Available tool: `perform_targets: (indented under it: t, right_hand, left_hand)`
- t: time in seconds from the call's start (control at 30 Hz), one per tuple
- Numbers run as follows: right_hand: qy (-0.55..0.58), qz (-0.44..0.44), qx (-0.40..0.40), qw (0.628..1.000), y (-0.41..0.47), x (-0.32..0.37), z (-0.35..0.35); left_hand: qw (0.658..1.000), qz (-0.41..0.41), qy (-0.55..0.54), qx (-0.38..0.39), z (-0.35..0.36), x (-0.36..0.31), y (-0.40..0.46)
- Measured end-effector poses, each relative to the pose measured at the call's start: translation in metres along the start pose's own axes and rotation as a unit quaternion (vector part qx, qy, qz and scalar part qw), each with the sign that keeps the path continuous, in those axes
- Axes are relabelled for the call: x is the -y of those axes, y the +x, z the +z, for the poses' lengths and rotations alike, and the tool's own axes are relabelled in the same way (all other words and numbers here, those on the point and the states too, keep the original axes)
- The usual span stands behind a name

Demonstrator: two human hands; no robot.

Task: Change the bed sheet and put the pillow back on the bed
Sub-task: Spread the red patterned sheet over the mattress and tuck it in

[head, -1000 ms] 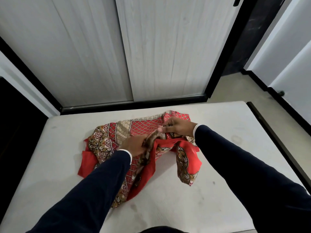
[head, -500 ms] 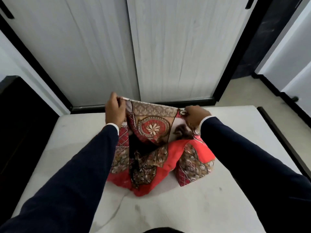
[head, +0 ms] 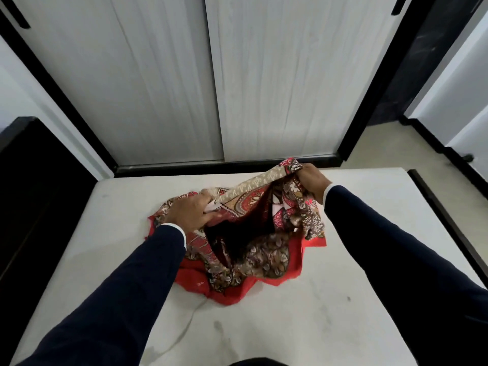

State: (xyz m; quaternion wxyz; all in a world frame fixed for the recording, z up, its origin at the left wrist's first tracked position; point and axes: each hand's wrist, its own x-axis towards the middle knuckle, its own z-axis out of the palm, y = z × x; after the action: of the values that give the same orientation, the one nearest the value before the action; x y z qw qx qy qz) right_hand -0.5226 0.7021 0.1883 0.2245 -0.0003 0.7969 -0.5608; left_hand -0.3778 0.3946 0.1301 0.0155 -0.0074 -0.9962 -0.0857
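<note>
Head view: the left hand (head: 188,213) has dropped low and the right hand (head: 311,180) has moved right. Both still pinch the red patterned bed sheet (head: 245,241), bunched mid-mattress (head: 264,326). They seem to be hunting its edge.

We see bare white mattress (head: 343,260), faint stains and scuffs on surface. Directly on it, toward far middle: bunched sheet (head: 253,257), red border, brown-beige paisley print, lower folds resting on mattress, upper edge lifted off. Dark frame (head: 446,215) runs along mattress's right side.
</note>
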Motion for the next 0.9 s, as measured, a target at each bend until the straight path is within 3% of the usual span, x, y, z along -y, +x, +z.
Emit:
perform_targets:
  t: [0.13,0.27,0.4,0.5,0.57,0.63,0.67,0.73,0.77,0.8,0.83,0.87,0.9]
  right_hand:
    - [0.023,0.083,0.016,0.996,-0.018,0.001,0.012]
    - [0.048,0.191,0.118,0.973,-0.032,-0.001,0.008]
    - [0.095,0.21,0.226,0.946,-0.04,0.001,-0.01]
    - [0.154,0.205,0.234,0.938,-0.051,-0.004,-0.01]
    - [0.244,0.198,0.235,0.92,-0.057,-0.005,-0.002]
    - [0.352,0.214,0.239,0.879,-0.057,-0.013,0.011]
    - [0.394,0.218,0.227,0.864,-0.055,-0.017,0.018]
    - [0.451,0.197,0.186,0.85,-0.045,-0.015,0.034]
    - [0.456,0.16,0.138,0.865,-0.037,-0.007,0.04]
    - [0.463,0.122,0.085,0.874,-0.03,0.008,0.046]
    - [0.455,0.083,0.042,0.886,-0.022,0.024,0.048]
    - [0.393,0.024,0.008,0.919,-0.015,0.046,0.046]
    - [0.293,-0.031,-0.036,0.955,-0.006,0.068,0.04]
  left_hand:
    - [0.992,-0.124,0.006,0.002,-0.001,-0.001,0.005]
    - [0.984,-0.17,0.041,0.027,-0.005,0.01,0.012]
    - [0.972,-0.214,0.047,0.08,0.0,0.02,0.003]
    - [0.962,-0.255,0.017,0.091,0.016,0.027,-0.006]
    - [0.937,-0.322,-0.071,0.114,0.028,0.034,-0.011]
    - [0.864,-0.4,-0.285,0.113,0.037,0.034,-0.017]
    - [0.791,-0.424,-0.433,0.082,0.038,0.027,-0.019]
    - [0.605,-0.431,-0.669,-0.014,0.026,0.01,-0.016]
    - [0.545,-0.403,-0.731,-0.073,0.014,0.005,-0.006]
    - [0.507,-0.369,-0.767,-0.139,-0.002,0.005,0.008]
    - [0.484,-0.334,-0.785,-0.195,-0.023,0.004,0.023]
    - [0.5,-0.292,-0.776,-0.25,-0.042,0.011,0.042]
    - [0.555,-0.253,-0.734,-0.297,-0.065,0.018,0.06]
